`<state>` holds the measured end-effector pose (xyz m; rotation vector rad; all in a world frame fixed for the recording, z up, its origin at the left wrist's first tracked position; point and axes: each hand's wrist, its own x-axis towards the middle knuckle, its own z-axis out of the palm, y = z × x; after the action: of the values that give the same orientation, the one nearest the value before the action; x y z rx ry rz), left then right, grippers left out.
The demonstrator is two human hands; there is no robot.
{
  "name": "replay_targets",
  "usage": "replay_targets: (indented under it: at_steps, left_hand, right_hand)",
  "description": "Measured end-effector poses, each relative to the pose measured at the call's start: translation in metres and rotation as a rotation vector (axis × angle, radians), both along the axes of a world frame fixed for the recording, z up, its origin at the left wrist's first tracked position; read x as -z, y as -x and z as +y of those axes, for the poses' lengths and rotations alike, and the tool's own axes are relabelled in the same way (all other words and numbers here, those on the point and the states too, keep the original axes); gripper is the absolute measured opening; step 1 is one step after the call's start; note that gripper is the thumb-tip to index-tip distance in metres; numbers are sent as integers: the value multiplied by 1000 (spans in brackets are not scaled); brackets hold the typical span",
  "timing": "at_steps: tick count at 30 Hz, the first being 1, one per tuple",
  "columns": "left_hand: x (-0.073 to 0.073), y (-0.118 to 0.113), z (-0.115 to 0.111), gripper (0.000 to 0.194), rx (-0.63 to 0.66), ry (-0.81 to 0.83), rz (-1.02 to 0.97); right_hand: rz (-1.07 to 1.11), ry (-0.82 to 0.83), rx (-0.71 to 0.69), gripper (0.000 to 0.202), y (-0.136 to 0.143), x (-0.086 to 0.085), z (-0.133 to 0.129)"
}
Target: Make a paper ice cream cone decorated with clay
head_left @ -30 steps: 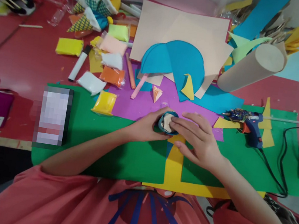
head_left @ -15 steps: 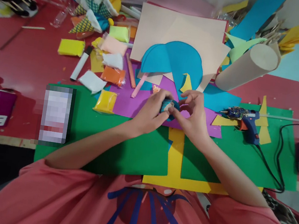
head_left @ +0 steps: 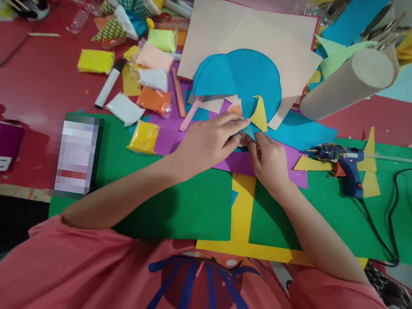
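Both hands meet over the purple sheet (head_left: 223, 165). Between their fingertips is a small blue craft piece (head_left: 248, 131) with a pale patch, mostly covered by the fingers. My left hand (head_left: 208, 142) has its fingers curled over the piece from the left, with its back towards me. From the right, my right hand (head_left: 271, 162) pinches it with thumb and bent fingers. Just beyond the hands lie a curved yellow paper scrap (head_left: 260, 115) and large blue rounded paper shapes (head_left: 254, 76).
A glue gun (head_left: 347, 165) with a black cord rests on the green sheet (head_left: 183, 203) at right. Behind it leans a cardboard tube (head_left: 350, 83). Clay packets (head_left: 154, 101), a marker (head_left: 109, 83) and a blurred-out phone-shaped object (head_left: 77, 156) are at left.
My left hand has turned further over the blue piece, hiding more of it. My right hand's raised fingers have come down and closed in. The view has shifted slightly.
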<state>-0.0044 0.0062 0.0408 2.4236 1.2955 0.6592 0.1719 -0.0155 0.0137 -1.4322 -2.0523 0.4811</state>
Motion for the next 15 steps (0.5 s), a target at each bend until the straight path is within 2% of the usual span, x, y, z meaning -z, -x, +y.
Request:
replay_targets:
  at_steps: [5, 9, 12, 15]
  left_hand:
    - [12, -3, 5, 36, 43, -4, -119]
    - [13, -3, 4, 34, 46, -25, -149]
    - [10, -4, 2, 32, 55, -27, -141]
    - [9, -6, -1, 34, 79, -2, -140]
  right_hand:
    - [57, -32, 12, 22, 1, 0, 0]
    - [354, 178, 33, 9, 4, -4, -1]
    - [477, 298, -14, 35, 4, -4, -1]
    - [460, 267, -6, 41, 4, -2, 0]
